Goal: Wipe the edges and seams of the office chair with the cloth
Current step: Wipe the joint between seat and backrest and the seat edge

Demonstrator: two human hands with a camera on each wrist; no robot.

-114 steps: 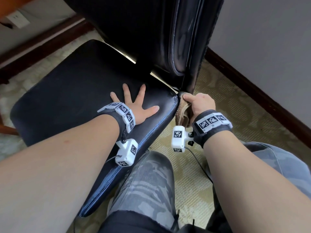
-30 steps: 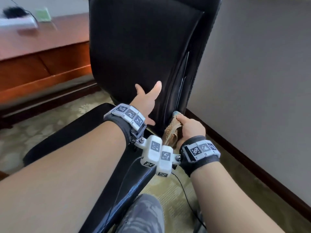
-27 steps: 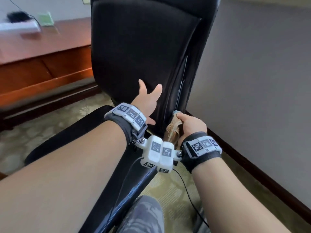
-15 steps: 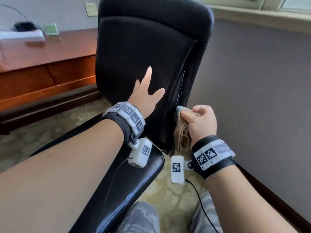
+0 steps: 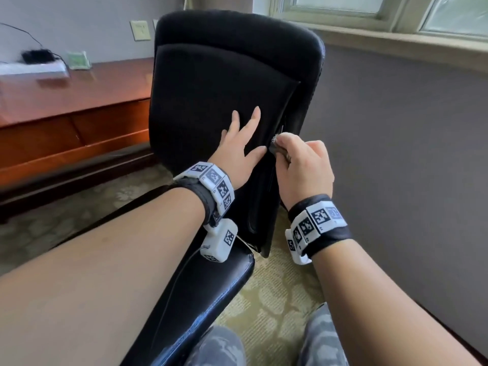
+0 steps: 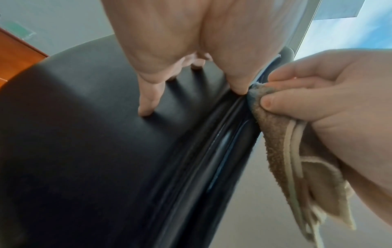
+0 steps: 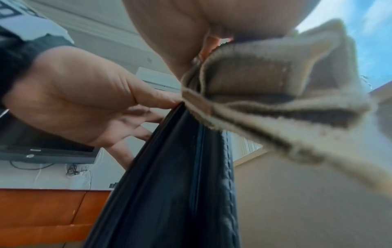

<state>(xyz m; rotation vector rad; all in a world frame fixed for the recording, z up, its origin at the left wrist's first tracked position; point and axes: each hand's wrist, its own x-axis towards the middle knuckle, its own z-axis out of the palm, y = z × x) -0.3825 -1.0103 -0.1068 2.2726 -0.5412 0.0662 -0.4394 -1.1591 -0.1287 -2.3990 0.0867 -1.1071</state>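
**Both hands higher on the backrest seam**

Both hands have climbed the backrest since half a second ago. Left hand (image 5: 239, 151) lies flat on the black office chair (image 5: 211, 83), fingers (image 6: 148, 102) spread apart. Right hand (image 5: 303, 167) pinches the tan cloth (image 6: 282, 146) against the side seam, at 3 o'clock of the left. Wooden worktop (image 5: 79, 83) at 9 o'clock, patterned carpet (image 5: 269, 299) below, window (image 5: 369, 9) at 1 o'clock.

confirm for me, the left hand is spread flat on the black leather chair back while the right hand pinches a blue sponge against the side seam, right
Not quite. The right hand pinches a tan terry cloth, not a blue sponge, as the left wrist view shows. The rest stands: the left hand is spread flat on the black leather chair back, and the cloth is against the side seam.
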